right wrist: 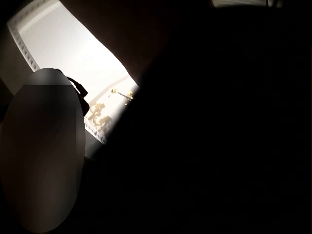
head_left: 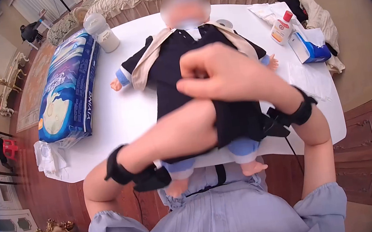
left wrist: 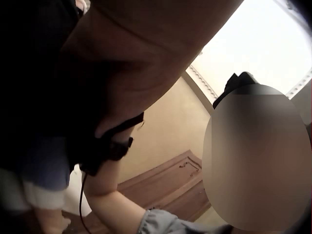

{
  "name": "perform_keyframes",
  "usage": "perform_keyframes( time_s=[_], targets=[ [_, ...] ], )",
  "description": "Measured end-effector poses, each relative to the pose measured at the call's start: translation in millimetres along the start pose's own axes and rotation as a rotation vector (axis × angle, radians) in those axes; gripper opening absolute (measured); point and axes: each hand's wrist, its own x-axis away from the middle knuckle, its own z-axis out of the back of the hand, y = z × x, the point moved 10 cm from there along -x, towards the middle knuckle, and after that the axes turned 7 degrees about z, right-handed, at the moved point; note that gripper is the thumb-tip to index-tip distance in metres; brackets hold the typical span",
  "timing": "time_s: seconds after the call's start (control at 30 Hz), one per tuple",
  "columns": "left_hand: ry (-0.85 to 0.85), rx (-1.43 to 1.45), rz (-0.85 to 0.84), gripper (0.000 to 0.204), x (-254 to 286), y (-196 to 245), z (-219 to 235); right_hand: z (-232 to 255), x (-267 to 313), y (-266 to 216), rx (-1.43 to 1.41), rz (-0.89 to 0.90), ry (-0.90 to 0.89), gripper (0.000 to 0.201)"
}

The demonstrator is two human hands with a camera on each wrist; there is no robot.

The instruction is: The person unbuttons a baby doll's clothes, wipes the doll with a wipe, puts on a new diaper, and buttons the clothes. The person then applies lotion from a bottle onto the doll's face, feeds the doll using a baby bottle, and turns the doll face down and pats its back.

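A blue pack (head_left: pixel 69 82) reads "YIYING"; the right hand (head_left: pixel 222 71) curls over black doll clothes (head_left: pixel 168 71), pinch unclear; left hand (head_left: pixel 194 124) fingers hidden.

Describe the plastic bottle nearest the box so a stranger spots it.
On the white table, look right of the dressed doll. Beside the blue-and-white box is the plastic bottle. Unlike its neighbours, it has a bright red cap.
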Motion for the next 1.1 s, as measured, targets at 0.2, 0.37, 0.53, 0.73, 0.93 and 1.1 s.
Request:
perform_keyframes(
  time_s=[0.2, 0.37, 0.53, 0.73, 0.93, 1.1],
  targets=[
    [-0.751, 0.076, 0.093, 0.050, 71, 35, -71, -33, 53, -25, 0.149, 0.244, -0.176, 0.043],
    [-0.150, -0.026, 0.203, 0.022, 36, 22, 50, -41, 99, -54, -0.092, 0.426, -0.456, 0.039],
    [0.503, -0.179, 0.254, 0.019, -23, -60, 160, 77, 35, 28, 0.066, -0.097, 0.281, 0.019],
    [0.382, -0.503, 0.692, 0.067, -76, -114, 164, 89, -26, 114, 0.321, -0.164, 0.262, 0.031],
    [0.297, -0.551, 0.561, 0.039, -87, -141, 158, 71, -41, 151, 0.386, -0.357, 0.157, 0.036],
    [0.386, 0.413, 0.556, 0.018, -92, -163, 160, 56, -54, 166, 0.144, -0.358, 0.056, 0.029]
  ],
)
